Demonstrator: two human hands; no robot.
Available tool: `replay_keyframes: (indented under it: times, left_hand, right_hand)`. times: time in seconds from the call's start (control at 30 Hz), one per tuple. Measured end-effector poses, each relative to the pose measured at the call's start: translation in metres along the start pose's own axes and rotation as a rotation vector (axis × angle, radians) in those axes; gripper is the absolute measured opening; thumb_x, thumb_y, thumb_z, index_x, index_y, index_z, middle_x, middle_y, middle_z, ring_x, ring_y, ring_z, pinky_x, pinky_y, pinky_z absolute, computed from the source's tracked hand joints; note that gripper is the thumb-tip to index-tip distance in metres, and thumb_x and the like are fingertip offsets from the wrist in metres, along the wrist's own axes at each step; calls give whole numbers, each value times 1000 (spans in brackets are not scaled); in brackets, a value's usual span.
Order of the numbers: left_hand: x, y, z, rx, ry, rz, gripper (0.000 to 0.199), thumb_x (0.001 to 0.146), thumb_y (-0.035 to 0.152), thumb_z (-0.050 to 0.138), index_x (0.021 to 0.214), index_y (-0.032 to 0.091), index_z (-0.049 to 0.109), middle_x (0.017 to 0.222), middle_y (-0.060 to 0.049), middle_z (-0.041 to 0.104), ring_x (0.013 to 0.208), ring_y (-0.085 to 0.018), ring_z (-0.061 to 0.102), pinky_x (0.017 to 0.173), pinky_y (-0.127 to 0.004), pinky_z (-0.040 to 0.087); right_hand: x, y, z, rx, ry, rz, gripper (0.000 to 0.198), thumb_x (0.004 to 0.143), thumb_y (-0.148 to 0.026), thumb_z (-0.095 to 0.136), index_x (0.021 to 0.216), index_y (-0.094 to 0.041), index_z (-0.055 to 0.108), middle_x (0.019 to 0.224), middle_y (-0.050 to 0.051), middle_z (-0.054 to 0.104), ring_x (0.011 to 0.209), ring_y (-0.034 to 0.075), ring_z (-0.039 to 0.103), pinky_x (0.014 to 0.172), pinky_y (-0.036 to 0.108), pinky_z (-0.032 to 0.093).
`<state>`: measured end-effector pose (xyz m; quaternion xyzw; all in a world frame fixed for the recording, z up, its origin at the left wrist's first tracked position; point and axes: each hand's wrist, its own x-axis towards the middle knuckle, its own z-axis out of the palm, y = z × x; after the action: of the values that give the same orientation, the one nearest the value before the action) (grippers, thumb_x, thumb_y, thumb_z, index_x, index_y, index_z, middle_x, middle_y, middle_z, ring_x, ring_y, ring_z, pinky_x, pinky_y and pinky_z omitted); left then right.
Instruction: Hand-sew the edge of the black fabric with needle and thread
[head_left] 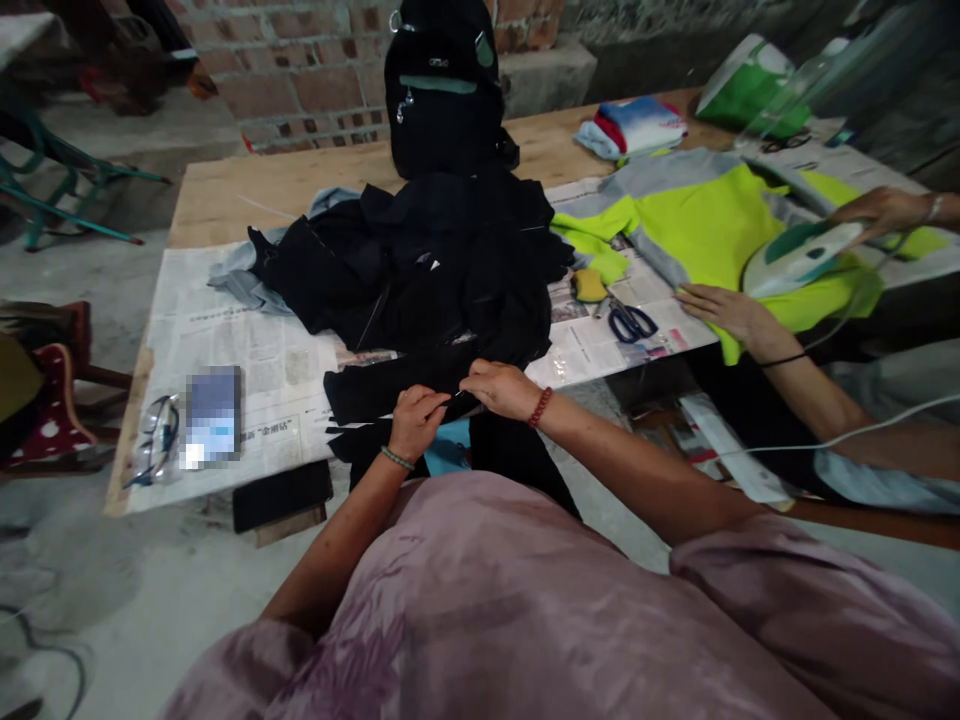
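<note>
A heap of black clothing (pixel 450 270) lies on the table before me, one long black part (pixel 382 385) hanging toward its front edge. At that edge my left hand (pixel 415 428) is closed, thumb and fingers pinching the black cloth. My right hand (pixel 501 388) is closed just beside it, its fingertips pinched together close to the left ones. Something thin with a small shiny glint shows at the right fingertips; it is too small to name. Both hands are almost touching.
Blue-handled scissors (pixel 631 322) and a yellow sponge-like piece (pixel 589 286) lie right of the heap. A co-worker's hand moves an iron (pixel 802 258) over a yellow-grey garment (pixel 697 215). A black backpack (pixel 446 100) stands behind; a phone (pixel 212 400) and glasses (pixel 156 435) lie left.
</note>
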<state>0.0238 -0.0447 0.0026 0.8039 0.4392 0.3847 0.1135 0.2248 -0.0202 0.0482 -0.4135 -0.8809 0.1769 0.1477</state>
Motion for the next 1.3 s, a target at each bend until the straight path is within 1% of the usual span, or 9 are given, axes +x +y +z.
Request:
replay_keyframes:
  times: [0.13, 0.3, 0.47, 0.6, 0.7, 0.93, 1.07, 1.17, 1.3]
  left_hand:
    - [0, 0, 0, 5, -18, -29, 16, 79, 19, 54, 87, 23, 68, 78, -2, 60, 76, -13, 54, 72, -29, 42]
    - [0, 0, 0, -4, 5, -17, 16, 79, 19, 54, 87, 21, 68, 78, -3, 60, 75, -14, 54, 72, -29, 42]
    - [0, 0, 0, 2, -9, -22, 16, 79, 18, 54, 87, 21, 67, 78, -3, 59, 76, -14, 54, 72, -29, 41]
    - [0, -1, 1, -1, -10, -15, 15, 79, 18, 55, 86, 21, 67, 78, -3, 59, 76, -14, 54, 72, -29, 42]
    - [0, 0, 0, 0, -10, -17, 14, 79, 19, 55, 86, 21, 67, 78, -3, 60, 76, -14, 54, 72, -29, 42]
    - [-1, 0, 1, -20, -31, -37, 14, 79, 19, 55, 87, 21, 66, 79, -3, 60, 77, -14, 54, 73, -30, 41]
    - [-2, -3, 3, -16, -28, -37, 14, 80, 19, 54, 86, 21, 66, 80, -3, 60, 78, -14, 55, 73, -30, 41]
    - [-2, -5, 5, -10, -23, -15, 14, 80, 19, 53, 86, 20, 66, 81, -4, 60, 79, -15, 54, 72, -30, 41]
    - [-2, -7, 7, -10, -25, 4, 14, 81, 20, 53, 87, 20, 66, 82, -4, 60, 79, -14, 54, 72, -30, 42]
  right_hand:
    - [1, -1, -3, -168, -32, 4, 28, 89, -24, 39, 97, -24, 66, 89, 5, 54, 74, 12, 50, 69, 23, 36]
    - [2, -2, -8, -174, -116, 18, 28, 89, -27, 39, 102, -28, 65, 85, 4, 51, 66, 10, 48, 64, 22, 34]
    - [2, -3, -9, -34, -136, -6, 32, 86, -15, 39, 107, -22, 61, 86, 4, 52, 70, 10, 49, 68, 21, 37]
    - [6, -3, -8, 191, -47, -11, 31, 83, -10, 37, 105, -16, 59, 93, 6, 56, 83, 12, 53, 74, 22, 40]
    - [10, -3, -5, 392, 40, 113, 27, 82, -12, 41, 103, -16, 57, 87, 3, 60, 77, 10, 55, 73, 22, 42]
    - [23, -7, 7, 921, 108, 492, 7, 77, -13, 47, 82, -15, 51, 62, -5, 57, 41, 3, 46, 43, 14, 36]
    - [28, -11, 8, 1134, 67, 624, 1, 77, -16, 51, 77, -15, 51, 58, -4, 58, 36, 3, 45, 36, 14, 30]
    - [30, -13, 7, 1161, -2, 688, 6, 78, -20, 52, 77, -15, 52, 57, -3, 59, 34, 3, 44, 32, 15, 25]
    - [35, -11, 12, 906, -14, 729, 11, 77, -22, 53, 69, -15, 57, 45, -6, 48, 32, 3, 36, 34, 16, 23]
